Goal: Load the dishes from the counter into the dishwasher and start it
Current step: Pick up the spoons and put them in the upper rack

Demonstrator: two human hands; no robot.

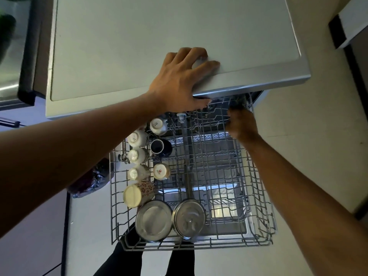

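Note:
The dishwasher's upper rack [260,198] is pulled out below me. Along its left side sit several upturned white cups [137,138], a dark blue mug [159,147] and a floral mug [139,193]. At its near edge stand a steel plate [153,220] and a round steel pan [188,218] with a long handle. My left hand [179,76] rests flat on the dishwasher's grey top [139,46], thumb under its front edge. My right hand [241,124] reaches into the rack's far right corner, fingers curled round something dark that I cannot identify.
The lower tub and lower rack [219,196] show through the wires. A stainless appliance [18,56] stands at the far left. A crinkled dark bag [89,180] lies left of the rack. My legs [123,259] are under the rack's near edge. Pale floor tiles [318,136] lie to the right.

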